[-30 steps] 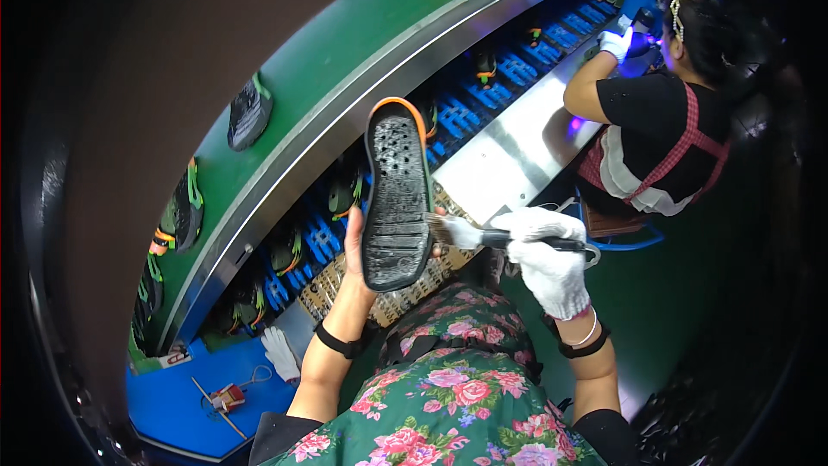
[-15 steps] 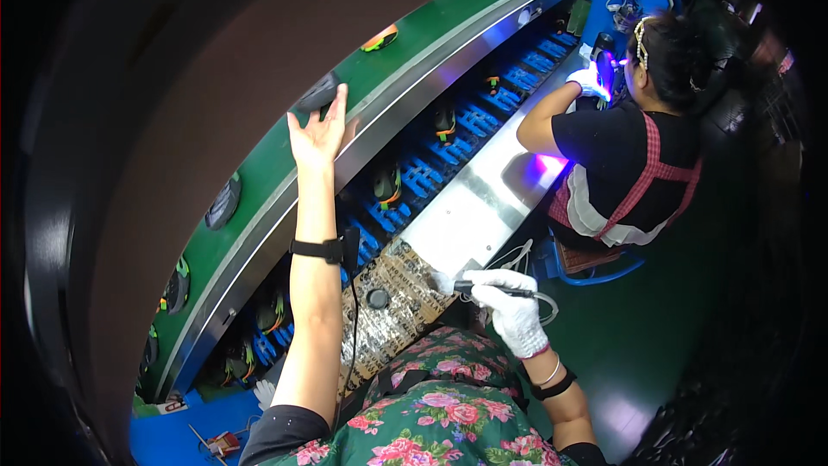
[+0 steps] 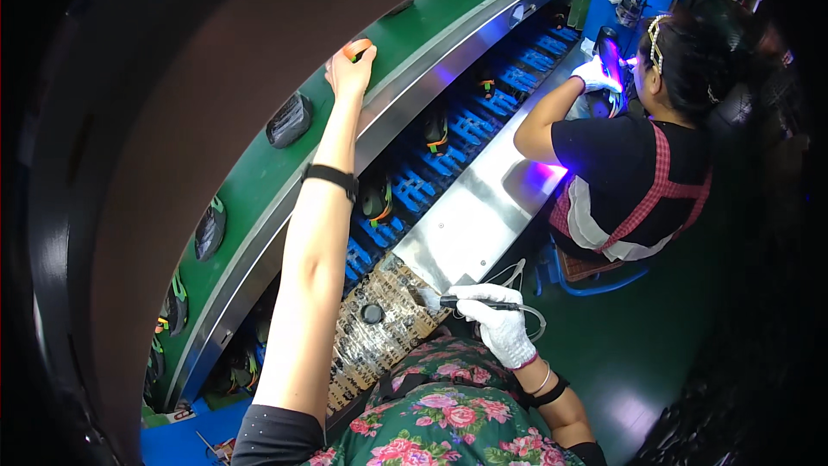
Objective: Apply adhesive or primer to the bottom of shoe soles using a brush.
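Observation:
Stretched far out over the green conveyor belt (image 3: 259, 181), my bare left hand (image 3: 349, 78) has its fingers closed around the orange edge of a shoe (image 3: 357, 48); most of that shoe is hidden. Nearer along the belt lie a dark shoe (image 3: 289, 120) and another dark shoe with green trim (image 3: 210, 229). In a white glove, my right hand (image 3: 498, 321) grips a brush (image 3: 470, 303) by its black handle, with a thin pale tube trailing off it. The brush's pale tip is over a board wrapped in printed tape (image 3: 384, 345), which carries a round black piece (image 3: 372, 314).
Below the belt runs a lower line of blue racks (image 3: 414, 190) with several shoes on it. A metal tabletop (image 3: 466, 229) extends right of the taped board. A co-worker (image 3: 638, 147) sits at the right under violet light, holding a dark shoe (image 3: 609, 53).
My left hand has reached farther up the belt and closed on the orange-edged shoe. Shoes on the belt have shifted toward the lower left. My right hand with the brush has moved slightly left.

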The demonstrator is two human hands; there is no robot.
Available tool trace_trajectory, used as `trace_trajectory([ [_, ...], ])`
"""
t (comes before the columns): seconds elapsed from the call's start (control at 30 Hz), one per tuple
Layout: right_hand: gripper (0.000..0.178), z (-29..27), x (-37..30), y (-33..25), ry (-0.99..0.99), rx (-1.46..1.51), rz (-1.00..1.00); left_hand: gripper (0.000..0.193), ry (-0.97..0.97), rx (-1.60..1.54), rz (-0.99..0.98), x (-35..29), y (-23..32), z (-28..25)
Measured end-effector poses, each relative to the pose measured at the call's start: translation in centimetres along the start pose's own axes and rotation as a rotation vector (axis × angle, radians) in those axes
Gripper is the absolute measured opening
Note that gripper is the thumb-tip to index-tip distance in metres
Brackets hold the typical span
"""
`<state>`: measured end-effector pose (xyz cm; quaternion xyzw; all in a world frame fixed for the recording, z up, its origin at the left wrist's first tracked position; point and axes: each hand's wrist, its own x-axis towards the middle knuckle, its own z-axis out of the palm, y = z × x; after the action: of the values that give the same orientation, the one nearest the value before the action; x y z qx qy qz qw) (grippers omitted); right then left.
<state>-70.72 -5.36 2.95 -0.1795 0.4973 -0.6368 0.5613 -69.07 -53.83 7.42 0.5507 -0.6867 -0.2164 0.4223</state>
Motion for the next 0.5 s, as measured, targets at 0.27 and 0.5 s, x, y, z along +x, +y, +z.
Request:
trace_trajectory([
  [0.27,0.019,-2.9,0.1,-1.7,0.161,0.048,0.073,0.029,-0.204,0.034,0.004,4.2,2.3,6.7],
  [0.5,0.019,-4.1,-0.2,-1.6,0.174,0.099,0.015,0.033,-0.155,-1.026,-0.352,5.5,4.0,4.9],
])
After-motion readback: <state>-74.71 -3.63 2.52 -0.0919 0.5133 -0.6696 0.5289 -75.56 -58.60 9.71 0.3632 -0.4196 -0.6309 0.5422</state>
